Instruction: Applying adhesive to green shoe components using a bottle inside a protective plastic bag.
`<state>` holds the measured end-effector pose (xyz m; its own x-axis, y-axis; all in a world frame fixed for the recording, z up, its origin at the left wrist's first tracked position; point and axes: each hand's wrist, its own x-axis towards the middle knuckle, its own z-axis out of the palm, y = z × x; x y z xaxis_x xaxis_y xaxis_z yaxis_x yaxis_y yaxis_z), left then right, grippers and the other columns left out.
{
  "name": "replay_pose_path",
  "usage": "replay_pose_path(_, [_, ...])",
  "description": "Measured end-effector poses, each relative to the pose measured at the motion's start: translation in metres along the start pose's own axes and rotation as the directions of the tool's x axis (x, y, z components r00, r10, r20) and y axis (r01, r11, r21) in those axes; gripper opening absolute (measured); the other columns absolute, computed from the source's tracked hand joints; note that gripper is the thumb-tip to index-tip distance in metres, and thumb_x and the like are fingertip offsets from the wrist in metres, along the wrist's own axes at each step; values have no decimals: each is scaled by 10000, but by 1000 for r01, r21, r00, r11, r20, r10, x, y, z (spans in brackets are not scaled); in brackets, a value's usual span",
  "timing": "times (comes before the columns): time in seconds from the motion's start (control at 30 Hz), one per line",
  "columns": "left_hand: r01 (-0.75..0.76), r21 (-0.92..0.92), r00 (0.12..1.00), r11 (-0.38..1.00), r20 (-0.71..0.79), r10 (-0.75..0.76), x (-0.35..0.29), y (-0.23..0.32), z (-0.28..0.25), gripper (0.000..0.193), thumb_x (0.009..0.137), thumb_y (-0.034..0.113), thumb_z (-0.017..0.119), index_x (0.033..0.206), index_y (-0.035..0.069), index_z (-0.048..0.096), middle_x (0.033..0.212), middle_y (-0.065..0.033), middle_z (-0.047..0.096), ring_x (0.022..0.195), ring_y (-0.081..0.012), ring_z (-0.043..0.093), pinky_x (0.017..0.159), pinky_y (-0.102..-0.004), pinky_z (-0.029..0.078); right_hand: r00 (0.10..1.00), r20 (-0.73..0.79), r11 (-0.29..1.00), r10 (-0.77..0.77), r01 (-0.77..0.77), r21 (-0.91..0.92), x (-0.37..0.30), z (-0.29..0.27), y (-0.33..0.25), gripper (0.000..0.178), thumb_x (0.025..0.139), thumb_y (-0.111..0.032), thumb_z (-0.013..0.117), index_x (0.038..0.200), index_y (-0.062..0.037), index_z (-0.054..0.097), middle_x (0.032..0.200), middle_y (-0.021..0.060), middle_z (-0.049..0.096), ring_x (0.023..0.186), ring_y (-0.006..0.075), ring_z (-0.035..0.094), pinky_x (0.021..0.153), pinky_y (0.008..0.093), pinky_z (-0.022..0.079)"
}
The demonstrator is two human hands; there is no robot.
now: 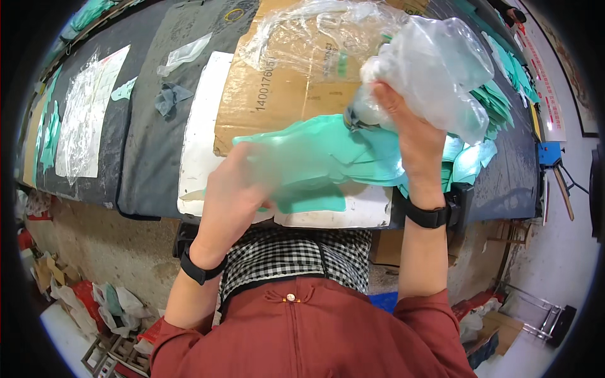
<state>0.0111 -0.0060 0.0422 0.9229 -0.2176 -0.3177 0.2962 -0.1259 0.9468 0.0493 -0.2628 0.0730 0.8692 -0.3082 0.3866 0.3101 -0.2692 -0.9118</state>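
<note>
My right hand (413,135) is wrapped round a bunched clear plastic bag (435,69), raised over the right part of the work surface. The bag's lower end touches or overlaps a heap of thin teal-green sheets (372,154). My left hand (230,195) is closed at the left end of a long teal-green sheet (296,148); its fingertips are smeared by motion. Another teal-green piece (312,199) lies flat beneath, on a white board (365,214).
A brown cardboard piece (246,120) with crumpled clear film (290,41) lies behind the sheets. A dark rag (170,99) and a plastic scrap (183,53) lie to the left. More teal-green pieces (495,104) are stacked at right, near a blue tool (549,154).
</note>
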Motion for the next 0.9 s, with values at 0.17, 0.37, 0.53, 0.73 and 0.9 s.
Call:
replay_pose_path(0.17, [-2, -33, 1000, 999, 5, 2, 1, -3, 0, 357, 881, 86, 708, 1198, -2, 569, 741, -28, 588, 594, -103, 602, 538, -243, 481, 991, -58, 992, 124, -126, -26, 6, -42, 12, 300, 872, -117, 795, 1136, 0, 712, 1141, 56, 696, 1033, 162, 647, 924, 312, 518])
replay_pose_path(0.37, [4, -20, 999, 1000, 33, -3, 0, 1, -3, 354, 888, 86, 703, 1204, 6, 567, 751, -35, 597, 612, -101, 601, 558, -242, 489, 883, -131, 844, 450, -373, 386, -16, -69, 18, 428, 915, -145, 742, 1306, -43, 601, 1265, 89, 638, 1149, 234, 621, 999, 428, 505])
replay_pose_path(0.53, [11, -37, 1000, 999, 19, -10, 0, 3, -1, 339, 904, 98, 695, 1215, 30, 576, 753, -24, 587, 614, -89, 590, 557, -244, 484, 878, 68, 599, 473, -378, 706, -32, -64, 2, 474, 889, -154, 743, 1326, -74, 576, 1295, 79, 623, 1202, 248, 589, 1024, 442, 464])
replay_pose_path(0.73, [-295, 668, 929, 683, 35, 367, -5, 4, -13, 429, 858, 175, 759, 1248, 62, 622, 879, -87, 639, 782, -194, 638, 676, -310, 508, 843, 109, 496, 527, -409, 766, -46, -59, -3, 497, 882, -140, 738, 1342, -74, 561, 1291, 83, 629, 1204, 254, 595, 1024, 435, 476])
replay_pose_path(0.9, [-470, 656, 806, 590, 47, 590, -8, 40, 2, 548, 779, 195, 804, 1280, 64, 623, 1032, -115, 649, 1009, -274, 608, 851, -380, 485, 823, 80, 516, 562, -424, 744, -57, -39, -20, 479, 906, -182, 741, 1338, -73, 565, 1293, 77, 627, 1204, 245, 596, 1029, 437, 478])
